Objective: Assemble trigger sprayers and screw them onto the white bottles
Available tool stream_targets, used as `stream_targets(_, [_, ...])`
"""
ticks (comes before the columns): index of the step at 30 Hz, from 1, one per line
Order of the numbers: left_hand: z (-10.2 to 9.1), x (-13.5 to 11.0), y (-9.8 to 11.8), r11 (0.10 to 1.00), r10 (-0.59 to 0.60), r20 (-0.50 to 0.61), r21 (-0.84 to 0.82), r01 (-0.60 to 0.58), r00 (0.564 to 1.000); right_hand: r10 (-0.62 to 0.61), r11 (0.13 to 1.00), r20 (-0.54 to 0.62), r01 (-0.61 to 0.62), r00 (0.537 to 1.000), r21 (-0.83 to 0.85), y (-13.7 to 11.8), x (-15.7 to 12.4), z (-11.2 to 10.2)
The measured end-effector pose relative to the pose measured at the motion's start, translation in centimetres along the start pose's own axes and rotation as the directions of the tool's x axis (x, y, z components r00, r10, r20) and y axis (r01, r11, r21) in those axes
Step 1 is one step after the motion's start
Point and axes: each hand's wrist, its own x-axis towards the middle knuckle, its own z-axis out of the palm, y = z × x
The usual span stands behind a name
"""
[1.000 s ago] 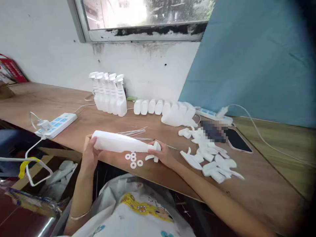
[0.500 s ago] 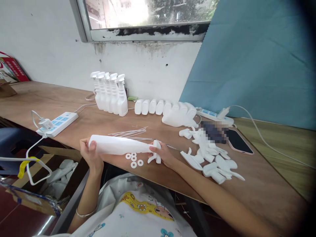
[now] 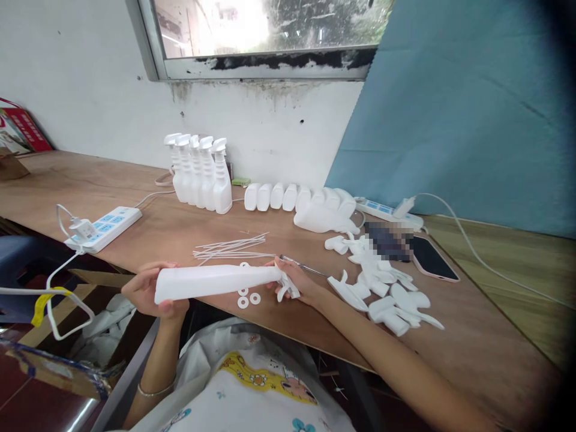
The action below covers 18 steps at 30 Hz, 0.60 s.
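Observation:
A white spray bottle point(image 3: 211, 283) lies level between my two hands over the table's front edge. My left hand point(image 3: 155, 291) is closed round its base end. At the neck, the fingers of my right hand point(image 3: 297, 282) grip the white trigger spray head point(image 3: 287, 287); some of those fingers are hidden behind it. Several white ring washers point(image 3: 255, 298) lie on the table under the bottle, part of them covered by it. Thin white tubes point(image 3: 231, 246) lie in a loose bundle just behind it. Close to my right hand is a slim metal tool point(image 3: 306, 266).
Several finished spray bottles point(image 3: 198, 174) stand at the back. Right of them, more white bottles point(image 3: 276, 197) lie in a row. Loose spray heads point(image 3: 378, 276) are heaped near a phone point(image 3: 434, 258). A power strip point(image 3: 105, 229) sits left, above a box of white parts point(image 3: 105, 324).
The bottle's base end has come down and the bottle has turned about its length. My left hand has shifted its hold, with its thumb now below. The spray head has turned with the bottle.

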Motion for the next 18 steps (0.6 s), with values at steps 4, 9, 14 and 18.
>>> stream_targets(4, [-0.6, 0.1, 0.5, 0.985, 0.134, 0.045, 0.106, -0.139, 0.990, 0.037, 0.999, 0.025, -0.037, 0.999, 0.002, 0.0, 0.0, -0.3])
stream_targets(9, [-1.5, 1.4, 0.4, 0.850, -0.361, 0.451, 0.519, 0.090, 0.816, -0.047, 0.999, -0.075, 0.049, 0.996, 0.018, 0.6, 0.1, 0.4])
stream_targets(14, [-2.4, 2.3, -3.1, 0.603, -0.762, 0.507, 0.782, 0.158, 0.403, -0.268, 0.954, -0.155, 0.284, 0.951, 0.094, 0.6, -0.2, 1.2])
stream_targets(18, [-3.0, 2.1, -4.5, 0.580, -0.785, 0.459, 0.781, 0.233, 0.416, -0.495, 0.866, -0.112, 0.500, 0.862, 0.020, 0.3, -0.9, 0.9])
